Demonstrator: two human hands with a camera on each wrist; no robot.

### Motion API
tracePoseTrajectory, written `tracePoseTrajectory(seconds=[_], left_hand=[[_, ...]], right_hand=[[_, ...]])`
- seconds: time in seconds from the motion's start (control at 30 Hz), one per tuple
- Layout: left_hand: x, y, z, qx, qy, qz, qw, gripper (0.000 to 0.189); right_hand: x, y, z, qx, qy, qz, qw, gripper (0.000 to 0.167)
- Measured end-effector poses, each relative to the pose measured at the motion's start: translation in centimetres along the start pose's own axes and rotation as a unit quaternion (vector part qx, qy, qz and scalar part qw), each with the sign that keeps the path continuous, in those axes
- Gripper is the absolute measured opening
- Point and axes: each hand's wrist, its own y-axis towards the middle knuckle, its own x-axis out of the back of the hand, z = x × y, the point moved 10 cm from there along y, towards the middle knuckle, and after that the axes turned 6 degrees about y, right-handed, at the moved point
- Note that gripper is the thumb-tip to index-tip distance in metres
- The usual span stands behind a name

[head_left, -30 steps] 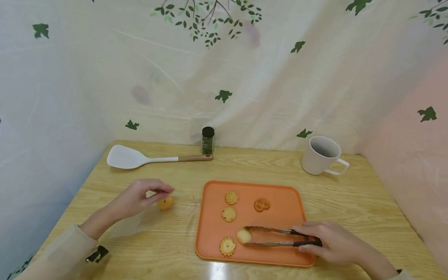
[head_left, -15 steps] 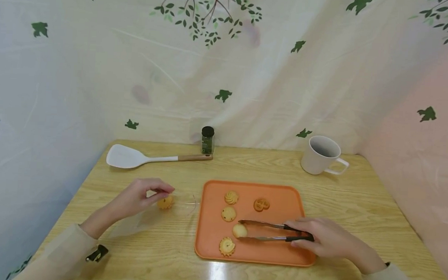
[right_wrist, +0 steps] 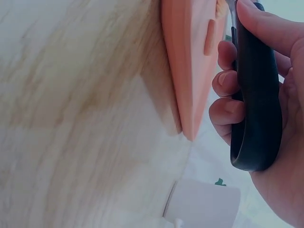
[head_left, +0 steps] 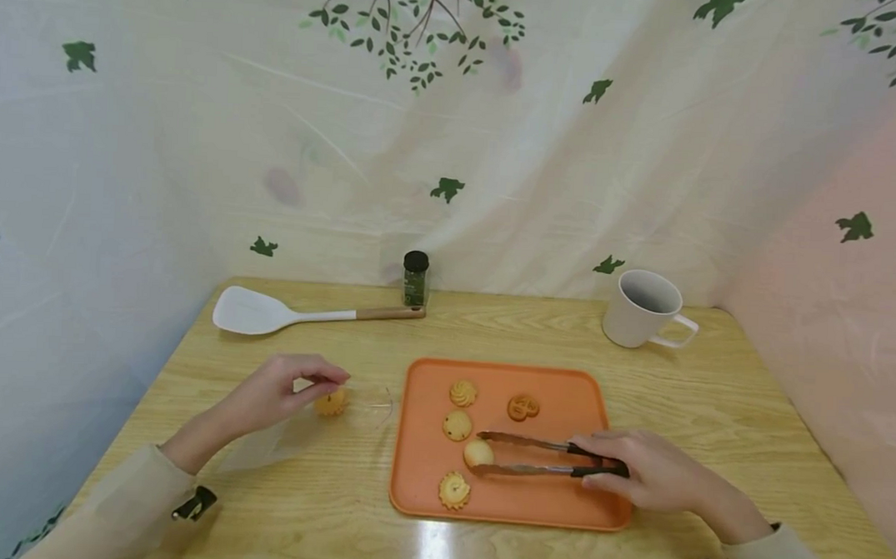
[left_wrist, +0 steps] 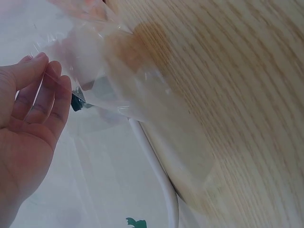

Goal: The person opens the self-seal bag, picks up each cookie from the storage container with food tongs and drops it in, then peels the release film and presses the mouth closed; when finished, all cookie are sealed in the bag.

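In the head view, my left hand (head_left: 285,393) pinches the edge of a clear plastic bag (left_wrist: 114,85), with a scalloped cookie (head_left: 331,403) showing in it. My right hand (head_left: 650,472) grips the black handles of metal tongs (head_left: 530,469) over the orange tray (head_left: 558,509). Between the tong tips lies a plain round cookie (head_left: 479,454), the lower tip at its edge. Also on the tray are a swirl cookie (head_left: 463,393), a dotted cookie (head_left: 457,426), a scalloped cookie (head_left: 454,490) and a pretzel-shaped cookie (head_left: 522,407).
A white spatula (head_left: 255,312) with a wooden handle lies at the back left. Beside its handle end stands a black-capped spice jar (head_left: 415,280). A white mug (head_left: 642,311) is at the back right. Printed cloth (head_left: 454,146) hangs behind the table.
The tongs have shifted left and slightly away from me, with the round cookie moving the same way. Their tips stand a little wider around it. My left hand has stayed put.
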Motion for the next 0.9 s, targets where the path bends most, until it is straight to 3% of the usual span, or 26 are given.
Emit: tracePoseTrajectory(seconds=[0.2, 0.4, 0.63, 0.9], left_hand=[[0.0, 0.1, -0.1, -0.001, -0.001, 0.003, 1.0000, 0.030], [0.0, 0.2, -0.3, 0.000, -0.007, 0.002, 1.0000, 0.030], [0.1, -0.1, -0.2, -0.011, -0.005, 0.000, 0.9999, 0.031], [-0.2, -0.2, -0.3, -0.019, -0.015, -0.002, 0.9997, 0.033]], right_hand=[[1.1, 0.9, 0.3, 0.009, -0.004, -0.013, 0.9999, 0.047], [1.9, 4.4, 0.9, 0.020, -0.013, -0.010, 0.9997, 0.048], [-0.3, 10.2, 1.7, 0.026, -0.003, 0.035, 0.9990, 0.049], [-2.2, 14.8, 2.4, 0.033, 0.012, 0.076, 0.9965, 0.043]])
